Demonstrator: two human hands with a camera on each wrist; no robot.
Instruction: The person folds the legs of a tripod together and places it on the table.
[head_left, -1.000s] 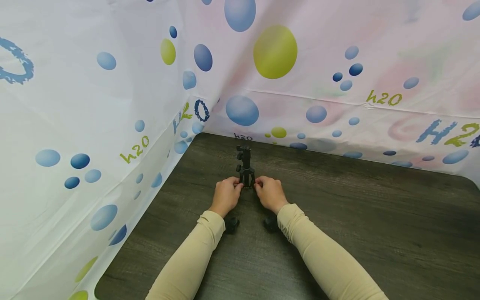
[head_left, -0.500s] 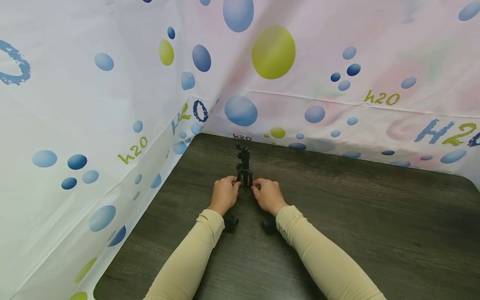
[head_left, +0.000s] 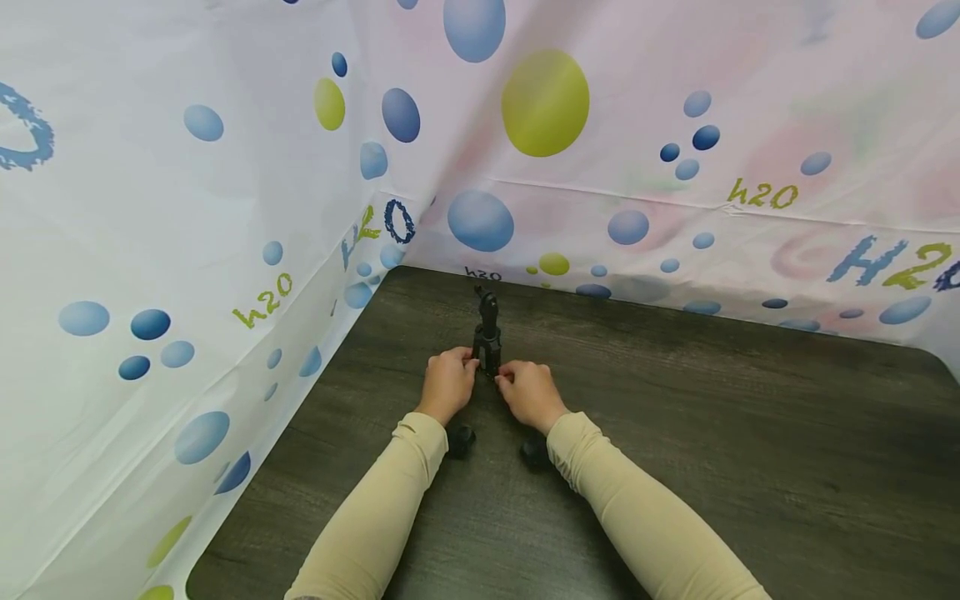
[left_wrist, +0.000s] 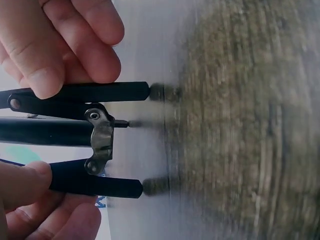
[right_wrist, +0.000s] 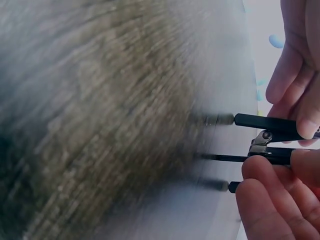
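A small black tripod [head_left: 488, 329] stands upright on the dark table, its top tipped slightly to the left in the head view. My left hand [head_left: 447, 385] pinches one leg between thumb and fingers, while my right hand [head_left: 531, 392] pinches another. Close up in the left wrist view, a silver metal bracket [left_wrist: 102, 142] joins the legs to the centre post [left_wrist: 47, 132]. The legs are only slightly spread, and their tips meet or nearly meet the tabletop. In the right wrist view my fingers hide part of the lower leg [right_wrist: 233, 187].
The dark wood-grain table [head_left: 712, 433] reaches far to the right. White printed sheets hang along its left [head_left: 187, 208] and back [head_left: 637, 100] sides. A dark rounded object [head_left: 461, 442] shows beneath each wrist.
The tripod has turned about its upright axis, so the knobs at its left side stand out less. It and both hands have shifted slightly left, the right hand also a little nearer.
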